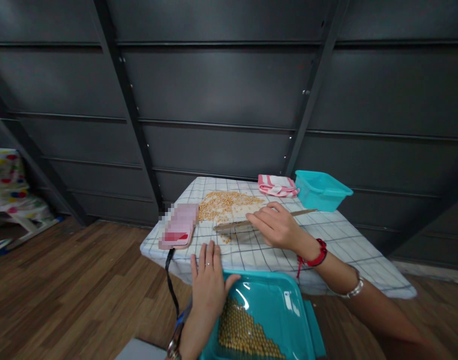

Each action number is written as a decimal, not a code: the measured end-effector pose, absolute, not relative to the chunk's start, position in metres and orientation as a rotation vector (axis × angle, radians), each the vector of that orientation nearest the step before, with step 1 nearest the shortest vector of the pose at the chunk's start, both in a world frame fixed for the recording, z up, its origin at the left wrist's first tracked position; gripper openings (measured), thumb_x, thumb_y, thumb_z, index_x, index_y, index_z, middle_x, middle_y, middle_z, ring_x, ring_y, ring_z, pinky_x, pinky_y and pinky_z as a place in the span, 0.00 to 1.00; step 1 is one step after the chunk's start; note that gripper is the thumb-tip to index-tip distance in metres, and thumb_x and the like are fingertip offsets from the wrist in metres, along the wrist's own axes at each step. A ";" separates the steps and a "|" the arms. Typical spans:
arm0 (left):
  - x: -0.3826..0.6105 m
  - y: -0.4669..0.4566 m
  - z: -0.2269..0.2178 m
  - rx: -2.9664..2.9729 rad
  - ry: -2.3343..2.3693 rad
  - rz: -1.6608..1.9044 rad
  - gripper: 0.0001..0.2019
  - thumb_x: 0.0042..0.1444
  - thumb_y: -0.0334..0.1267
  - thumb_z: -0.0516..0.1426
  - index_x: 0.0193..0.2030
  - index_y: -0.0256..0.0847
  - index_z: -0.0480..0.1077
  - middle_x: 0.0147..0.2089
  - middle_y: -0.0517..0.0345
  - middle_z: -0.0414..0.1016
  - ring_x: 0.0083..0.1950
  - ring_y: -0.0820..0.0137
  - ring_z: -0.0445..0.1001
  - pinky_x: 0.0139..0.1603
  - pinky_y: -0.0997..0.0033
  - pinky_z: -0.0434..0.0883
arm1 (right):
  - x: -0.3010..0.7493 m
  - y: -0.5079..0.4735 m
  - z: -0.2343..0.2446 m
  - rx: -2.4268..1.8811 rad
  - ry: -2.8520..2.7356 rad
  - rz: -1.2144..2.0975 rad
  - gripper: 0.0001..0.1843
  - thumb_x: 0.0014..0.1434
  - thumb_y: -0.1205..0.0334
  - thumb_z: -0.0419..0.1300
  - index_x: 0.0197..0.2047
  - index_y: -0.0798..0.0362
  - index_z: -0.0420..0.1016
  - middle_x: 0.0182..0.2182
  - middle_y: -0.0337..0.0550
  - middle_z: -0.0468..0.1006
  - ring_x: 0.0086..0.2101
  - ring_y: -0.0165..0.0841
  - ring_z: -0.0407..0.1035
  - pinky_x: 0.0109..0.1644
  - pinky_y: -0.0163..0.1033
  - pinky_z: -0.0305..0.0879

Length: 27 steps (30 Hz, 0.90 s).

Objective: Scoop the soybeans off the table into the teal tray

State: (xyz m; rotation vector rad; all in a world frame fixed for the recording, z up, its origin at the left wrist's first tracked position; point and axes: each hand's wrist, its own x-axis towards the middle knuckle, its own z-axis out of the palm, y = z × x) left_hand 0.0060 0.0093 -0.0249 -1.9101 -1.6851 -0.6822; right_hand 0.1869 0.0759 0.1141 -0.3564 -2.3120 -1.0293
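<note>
My left hand [209, 285] grips the near-left rim of a teal tray [289, 320] held at the table's front edge; a heap of yellow beans [247, 332] lies in the tray. My right hand [276, 225] is closed on a long wooden stick [300, 213] that lies flat across the checked tablecloth [337, 235]. Just beyond the stick, a loose pile of yellow beans [226, 204] is spread on the cloth. A few stray beans lie on the near side of the stick.
A teal plastic tub [321, 190] and a folded pink-striped cloth [277, 185] sit at the table's far right. A pink phone-like object [178, 226] with a black strap lies at the left edge. Dark panelled wall behind, wood floor around, colourful fabric far left.
</note>
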 end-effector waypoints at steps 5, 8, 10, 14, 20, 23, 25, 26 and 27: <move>0.006 0.009 -0.025 -1.901 -1.688 -0.686 0.38 0.49 0.62 0.38 0.53 0.30 0.61 0.55 0.40 0.65 0.57 0.53 0.60 0.54 0.48 0.54 | 0.181 0.084 0.111 -0.339 -2.309 -1.037 0.14 0.54 0.76 0.43 0.40 0.61 0.67 0.25 0.43 0.71 0.29 0.31 0.59 0.36 0.39 0.54; 0.007 0.009 -0.024 -1.900 -1.687 -0.681 0.39 0.49 0.62 0.38 0.53 0.29 0.61 0.55 0.40 0.65 0.57 0.53 0.59 0.54 0.48 0.54 | 0.181 0.083 0.109 -0.331 -2.319 -1.012 0.14 0.54 0.76 0.44 0.40 0.61 0.67 0.25 0.43 0.71 0.29 0.31 0.59 0.36 0.39 0.54; 0.007 0.009 -0.024 -1.896 -1.678 -0.674 0.39 0.49 0.62 0.37 0.52 0.29 0.62 0.54 0.40 0.65 0.56 0.53 0.60 0.54 0.48 0.54 | 0.183 0.079 0.109 -0.341 -2.312 -1.000 0.15 0.53 0.76 0.44 0.40 0.61 0.67 0.25 0.43 0.71 0.28 0.31 0.59 0.36 0.39 0.54; 0.006 0.009 -0.023 -1.887 -1.662 -0.671 0.39 0.50 0.62 0.36 0.51 0.29 0.63 0.54 0.39 0.66 0.56 0.53 0.61 0.53 0.48 0.55 | 0.187 0.075 0.113 -0.373 -2.295 -0.988 0.15 0.53 0.76 0.43 0.40 0.60 0.67 0.24 0.43 0.70 0.28 0.31 0.59 0.36 0.39 0.55; 0.006 0.010 -0.025 -1.897 -1.686 -0.690 0.39 0.49 0.63 0.37 0.52 0.30 0.62 0.54 0.40 0.66 0.56 0.53 0.60 0.54 0.48 0.56 | 0.186 0.078 0.110 -0.367 -2.308 -0.993 0.14 0.53 0.76 0.44 0.39 0.62 0.67 0.24 0.44 0.69 0.28 0.31 0.58 0.35 0.39 0.53; 0.006 0.010 -0.025 -1.905 -1.697 -0.683 0.39 0.49 0.63 0.38 0.53 0.30 0.62 0.54 0.40 0.65 0.57 0.53 0.60 0.55 0.48 0.55 | 0.186 0.074 0.109 -0.349 -2.311 -0.985 0.14 0.53 0.76 0.43 0.39 0.61 0.67 0.24 0.43 0.69 0.28 0.31 0.58 0.35 0.39 0.52; 0.007 0.009 -0.025 -1.909 -1.702 -0.681 0.39 0.49 0.63 0.38 0.53 0.30 0.62 0.55 0.40 0.65 0.57 0.53 0.60 0.55 0.48 0.55 | 0.187 0.069 0.110 -0.333 -2.310 -0.980 0.15 0.53 0.76 0.43 0.39 0.60 0.67 0.25 0.43 0.70 0.28 0.31 0.58 0.35 0.39 0.53; 0.007 0.009 -0.025 -1.910 -1.705 -0.681 0.39 0.49 0.63 0.38 0.53 0.31 0.62 0.55 0.40 0.65 0.57 0.53 0.60 0.55 0.48 0.55 | 0.187 0.066 0.111 -0.328 -2.313 -0.975 0.15 0.53 0.76 0.43 0.40 0.60 0.67 0.25 0.43 0.70 0.28 0.31 0.58 0.35 0.39 0.53; 0.007 0.009 -0.025 -1.910 -1.706 -0.681 0.39 0.49 0.63 0.37 0.53 0.31 0.61 0.55 0.40 0.65 0.57 0.53 0.60 0.55 0.48 0.55 | 0.188 0.064 0.112 -0.324 -2.315 -0.968 0.15 0.53 0.77 0.43 0.40 0.60 0.67 0.25 0.43 0.70 0.28 0.31 0.58 0.35 0.39 0.53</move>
